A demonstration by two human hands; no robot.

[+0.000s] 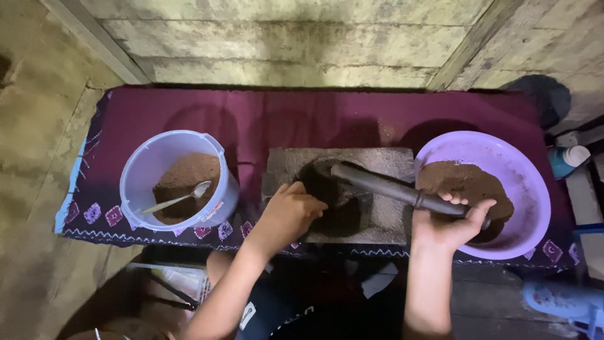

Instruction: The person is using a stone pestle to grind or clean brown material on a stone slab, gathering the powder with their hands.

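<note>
A grey stone block mortar (384,162) with a dark hollow sits in the middle of a maroon cloth. A long dark pestle (384,187) lies slanted across it, its head in the hollow. My right hand (450,223) grips the pestle's handle end over the rim of a purple bowl (528,182). My left hand (289,211) rests at the left edge of the hollow, fingers curled on the dark powder inside. What the fingers hold is hidden.
The purple bowl holds brown powder (462,179). At left a clear plastic tub (148,167) holds more brown powder and a metal spoon (179,197). The maroon cloth (251,116) covers a low bench before a concrete wall. A blue bottle (566,160) stands at far right.
</note>
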